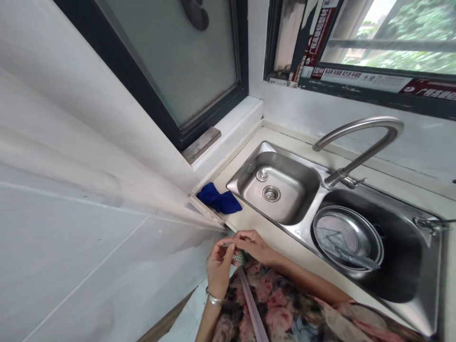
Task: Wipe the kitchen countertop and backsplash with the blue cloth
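My left hand (218,267) and my right hand (253,245) meet at the fingertips in front of my body, near the counter's front edge. Both have fingers curled and pressed together; whatever may be between them is too small to make out. A pale green dotted item (239,259) shows just below the fingers, partly covered. Close by on the counter corner lies a crumpled blue cloth (219,199), apart from both hands.
A steel double sink (299,231) is set into the cream counter (239,221). Its right basin holds a steel bowl (379,244) with a perforated piece and a clear plastic bag. Above curves a faucet (374,124). Frosted window and wall bound the left; a wood block (202,144) rests on the sill.
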### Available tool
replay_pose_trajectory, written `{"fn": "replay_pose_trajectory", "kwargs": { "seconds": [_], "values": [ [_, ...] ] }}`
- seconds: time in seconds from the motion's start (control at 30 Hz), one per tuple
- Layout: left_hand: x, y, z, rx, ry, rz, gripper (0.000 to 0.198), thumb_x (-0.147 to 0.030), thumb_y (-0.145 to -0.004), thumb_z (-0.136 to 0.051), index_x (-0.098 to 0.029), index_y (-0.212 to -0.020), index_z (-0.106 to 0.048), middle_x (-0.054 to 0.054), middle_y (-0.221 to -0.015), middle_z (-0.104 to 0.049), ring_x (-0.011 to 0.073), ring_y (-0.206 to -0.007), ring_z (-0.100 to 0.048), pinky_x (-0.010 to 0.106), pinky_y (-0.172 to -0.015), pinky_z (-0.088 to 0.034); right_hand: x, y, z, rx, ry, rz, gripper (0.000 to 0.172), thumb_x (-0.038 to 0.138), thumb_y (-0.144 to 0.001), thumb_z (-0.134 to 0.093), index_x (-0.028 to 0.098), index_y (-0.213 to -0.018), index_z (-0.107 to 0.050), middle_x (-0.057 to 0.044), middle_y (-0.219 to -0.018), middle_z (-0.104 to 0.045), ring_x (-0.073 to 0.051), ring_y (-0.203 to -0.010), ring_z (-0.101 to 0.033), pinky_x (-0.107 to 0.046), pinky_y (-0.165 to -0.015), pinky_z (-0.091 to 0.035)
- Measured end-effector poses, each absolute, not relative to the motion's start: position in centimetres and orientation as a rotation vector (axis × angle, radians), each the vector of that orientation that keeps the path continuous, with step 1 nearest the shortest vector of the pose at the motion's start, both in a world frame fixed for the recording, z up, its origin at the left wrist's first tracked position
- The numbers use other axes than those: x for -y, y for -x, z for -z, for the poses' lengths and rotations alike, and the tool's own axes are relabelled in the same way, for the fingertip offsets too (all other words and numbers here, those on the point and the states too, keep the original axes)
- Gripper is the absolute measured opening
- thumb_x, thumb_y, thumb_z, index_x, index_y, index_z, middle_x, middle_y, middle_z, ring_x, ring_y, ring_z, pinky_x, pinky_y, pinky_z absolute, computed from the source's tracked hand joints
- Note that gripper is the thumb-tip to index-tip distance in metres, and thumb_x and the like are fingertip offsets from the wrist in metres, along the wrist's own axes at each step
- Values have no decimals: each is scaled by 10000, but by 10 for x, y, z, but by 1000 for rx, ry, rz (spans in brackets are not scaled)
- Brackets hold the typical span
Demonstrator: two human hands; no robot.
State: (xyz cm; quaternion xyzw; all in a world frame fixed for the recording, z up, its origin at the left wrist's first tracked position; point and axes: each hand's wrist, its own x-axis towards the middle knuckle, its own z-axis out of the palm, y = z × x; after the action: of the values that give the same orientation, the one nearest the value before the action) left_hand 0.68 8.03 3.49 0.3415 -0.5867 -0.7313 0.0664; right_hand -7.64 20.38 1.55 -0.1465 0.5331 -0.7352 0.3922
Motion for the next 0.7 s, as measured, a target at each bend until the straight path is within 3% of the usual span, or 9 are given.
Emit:
{"fn": "replay_pose_trajectory", "kwargs": {
  "seconds": [0.23, 0.43, 0.57, 0.7],
  "values": [
    [-68, -12, -25, 1727, -1199, 2231, 542, -530, -511, -951, -149, -834, -739, 49, -821, -702, 126, -658, -590, 187, -416, -425, -196, 80, 11, -1789, 701, 1730, 443, 568, -927, -591, 217, -662, -640, -9, -699, -605, -144, -691, -551, -294, -666, -410],
    [-58, -28, -12, 1668, -1335, 2231, 565, -562, -436, -972, -150, -739, -732, 18, -696, -651, 104, -610, -559, 171, -423, -392, -189, 110, 13, -1681, 1195, 1516, 435, 581, -915, -607, 221, -689, -700, -16, -705, -623, -140, -681, -565, -290, -674, -436],
    [-59, -39, -4, 1806, -1294, 2259, 524, -563, -481, -958, -148, -707, -732, 54, -753, -701, 118, -593, -569, 206, -436, -424, -169, 161, 6, -1630, 1206, 1531, 438, 585, -944, -568, 210, -841, -769, -42, -805, -721, -157, -747, -647, -295, -727, -506],
    [-61, -51, 2, 1930, -1310, 2256, 529, -606, -528, -928, -147, -738, -768, 73, -747, -724, 136, -585, -591, 243, -507, -476, -115, 220, 11, -2140, 1231, 1531, 371, 427, -1011, -494, 196, -1208, -707, -121, -1211, -716, -212, -1090, -646, -382, -999, -502]
  ]
}}
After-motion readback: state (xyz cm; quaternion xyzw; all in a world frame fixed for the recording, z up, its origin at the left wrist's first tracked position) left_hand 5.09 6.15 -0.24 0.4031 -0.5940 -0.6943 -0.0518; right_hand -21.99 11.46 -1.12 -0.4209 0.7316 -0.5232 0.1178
